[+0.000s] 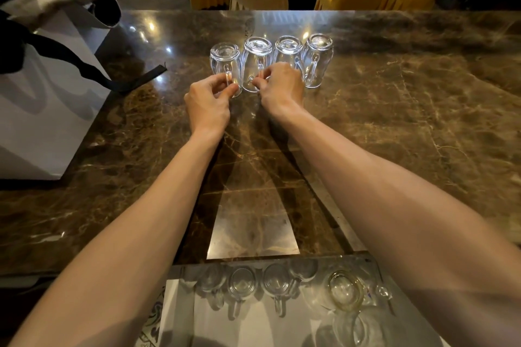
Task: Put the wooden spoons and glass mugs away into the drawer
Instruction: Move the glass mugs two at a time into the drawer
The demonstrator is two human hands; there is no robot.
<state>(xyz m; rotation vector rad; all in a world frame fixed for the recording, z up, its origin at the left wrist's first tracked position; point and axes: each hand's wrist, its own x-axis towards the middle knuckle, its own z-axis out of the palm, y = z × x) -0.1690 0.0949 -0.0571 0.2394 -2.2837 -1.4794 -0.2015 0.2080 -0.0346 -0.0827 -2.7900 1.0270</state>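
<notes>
Mug step. A row of glass mugs (289, 51) stands upside down on the counter (394, 121). Left hand (208, 101) pinches the end mug (224, 62) by its handle, right hand (282, 87) the next mug (256, 56). Next, prob.: lift both w/o clinking, then back to the open drawer (296, 329).

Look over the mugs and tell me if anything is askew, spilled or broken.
No spill or breakage shows. The leftmost mug, pinched by the left hand, sits slightly nearer than the row; the right hand pinches the second mug. In the drawer, the right-hand mugs look tilted, not lined up.
</notes>
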